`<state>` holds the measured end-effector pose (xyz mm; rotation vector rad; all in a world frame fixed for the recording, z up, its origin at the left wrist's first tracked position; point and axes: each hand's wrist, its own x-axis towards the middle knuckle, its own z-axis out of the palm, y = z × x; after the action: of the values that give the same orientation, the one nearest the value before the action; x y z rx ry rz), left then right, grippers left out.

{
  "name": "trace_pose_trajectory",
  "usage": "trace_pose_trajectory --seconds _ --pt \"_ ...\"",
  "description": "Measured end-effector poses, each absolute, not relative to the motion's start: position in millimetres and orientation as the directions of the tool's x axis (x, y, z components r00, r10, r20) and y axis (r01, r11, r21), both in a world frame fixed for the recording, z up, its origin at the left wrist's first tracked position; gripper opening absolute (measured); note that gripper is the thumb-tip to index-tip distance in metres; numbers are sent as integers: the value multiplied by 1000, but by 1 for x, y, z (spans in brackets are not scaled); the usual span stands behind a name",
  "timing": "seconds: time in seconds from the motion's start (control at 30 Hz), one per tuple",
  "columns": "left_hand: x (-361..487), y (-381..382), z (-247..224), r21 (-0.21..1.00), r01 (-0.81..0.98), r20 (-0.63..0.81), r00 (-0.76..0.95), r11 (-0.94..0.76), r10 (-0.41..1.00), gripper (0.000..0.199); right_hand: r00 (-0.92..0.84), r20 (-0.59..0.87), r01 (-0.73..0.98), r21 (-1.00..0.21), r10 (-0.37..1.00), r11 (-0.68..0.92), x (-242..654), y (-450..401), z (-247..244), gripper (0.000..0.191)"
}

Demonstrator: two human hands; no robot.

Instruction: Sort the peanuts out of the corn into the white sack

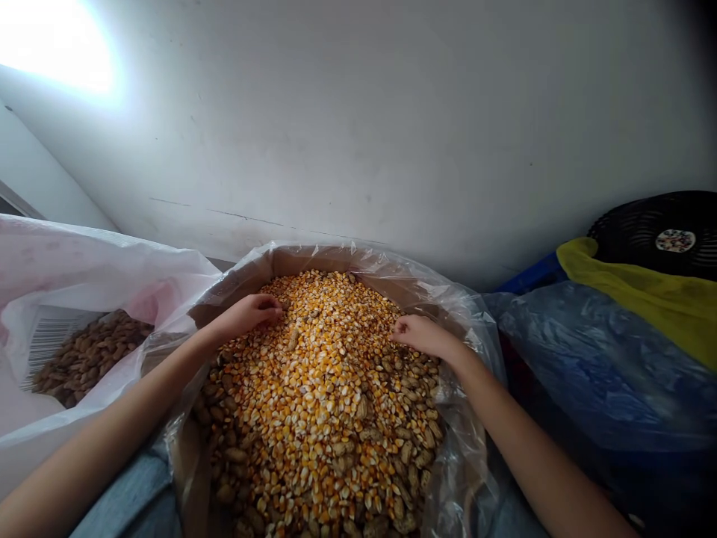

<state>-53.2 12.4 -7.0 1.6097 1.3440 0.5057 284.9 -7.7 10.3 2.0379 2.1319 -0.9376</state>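
Note:
Loose corn kernels [322, 373] are heaped in a bag lined with clear plastic [476, 321]. Unshelled peanuts [411, 448] lie among the corn, mostly along the right side and the near edge. At the heap's left slope is my left hand [253, 315], fingers curled together at the kernels; what they pinch, if anything, is too small to tell. A single peanut [293, 338] rests on the corn just right of and below it. Across the heap, my right hand [424, 335] is closed, its fingertips low over the right slope and their contents hidden.
On the left a white sack [184, 273] stands open with brown almond-like nuts [95, 355] inside. A pale wall [358, 134] rises behind. To the right are a bluish plastic bag [610, 366], a yellow mesh cloth [644, 299] and a black fan [666, 232].

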Motion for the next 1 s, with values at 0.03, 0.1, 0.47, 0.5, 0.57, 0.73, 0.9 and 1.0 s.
trace_pose_trajectory --seconds 0.03,0.1,0.47,0.5,0.57,0.73,0.9,1.0 --pt "-53 12 -6 907 394 -273 287 146 918 25 -121 -437 948 -319 891 -28 288 -8 8 11" --pt "-52 12 -3 949 103 -315 260 298 913 21 -115 -521 972 -234 846 -12 292 -8 3 11" --pt "-35 16 -20 768 631 66 101 -115 993 23 -101 -457 886 -445 884 -129 287 -9 16 19" --pt "-33 16 -22 736 662 63 138 -140 988 25 -114 -452 822 -544 885 -172 285 -10 20 21" --pt "-31 17 -24 755 643 36 156 -129 987 25 -145 -464 683 -686 874 -250 282 -10 24 24" --pt "-34 19 -19 973 107 -215 78 206 974 23 -174 -467 714 -666 867 -215 282 -10 20 36" --pt "-41 19 -5 690 -582 -328 279 431 902 17 -243 -514 882 -470 823 -33 287 -9 6 33" --pt "-44 17 1 556 -692 -286 361 460 888 18 -185 -530 945 -327 827 2 290 -7 -2 27"
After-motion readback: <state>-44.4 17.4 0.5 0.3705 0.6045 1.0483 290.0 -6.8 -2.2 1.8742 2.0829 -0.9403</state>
